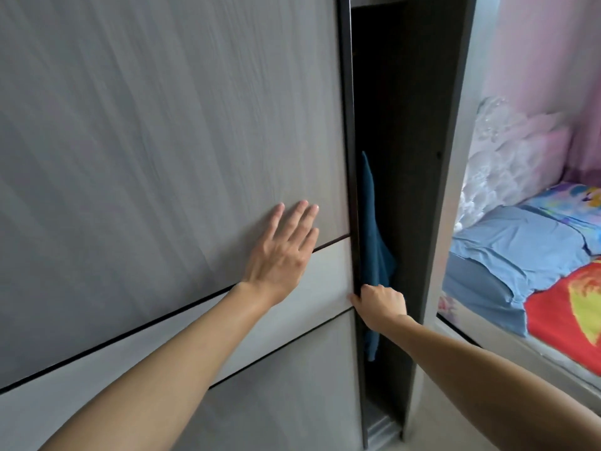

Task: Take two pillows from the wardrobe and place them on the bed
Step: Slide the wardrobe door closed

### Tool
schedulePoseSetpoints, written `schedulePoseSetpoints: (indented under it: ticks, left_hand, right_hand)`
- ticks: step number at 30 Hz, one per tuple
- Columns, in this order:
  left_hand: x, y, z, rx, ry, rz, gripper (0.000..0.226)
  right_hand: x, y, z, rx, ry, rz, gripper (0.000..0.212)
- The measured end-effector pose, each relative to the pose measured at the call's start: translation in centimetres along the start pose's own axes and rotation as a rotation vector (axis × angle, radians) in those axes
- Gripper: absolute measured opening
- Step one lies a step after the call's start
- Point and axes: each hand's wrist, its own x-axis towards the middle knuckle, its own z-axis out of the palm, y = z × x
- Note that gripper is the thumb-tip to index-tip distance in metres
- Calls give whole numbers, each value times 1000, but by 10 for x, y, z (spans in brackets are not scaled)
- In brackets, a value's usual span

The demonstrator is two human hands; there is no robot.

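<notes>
A grey wood-grain sliding wardrobe door (169,131) fills the left of the view and stands slightly ajar. My left hand (283,252) lies flat on the door face with fingers spread. My right hand (380,304) is curled around the door's dark right edge (349,157). The narrow gap shows a dark wardrobe interior (400,125) with a teal garment (374,245) hanging inside. No pillows show in the gap. The bed (507,255) with a blue sheet lies at the right.
The wardrobe's grey side panel (455,157) separates the opening from the bed. On the bed lie a red and yellow blanket (566,310), a colourful cartoon-print cushion (572,200) and white ruffled fabric (507,151) against a pink wall (536,53).
</notes>
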Motion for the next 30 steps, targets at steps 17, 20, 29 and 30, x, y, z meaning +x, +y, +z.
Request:
schedulePoseSetpoints:
  ticks: [17,20,29,30]
  left_hand:
    - [121,56,25,25,118,166,57]
    - [134,64,29,32,134,163,54]
    - [163,86,35,64,109,154,59]
    - [165,88,36,44,110,143,58]
  right_hand:
    - [45,144,-55,314,152,521,51]
    - [57,150,-58,392,205,465,38]
    - [68,178,-54,359,230,344,11]
    - [67,179,-56,360,216,332,13]
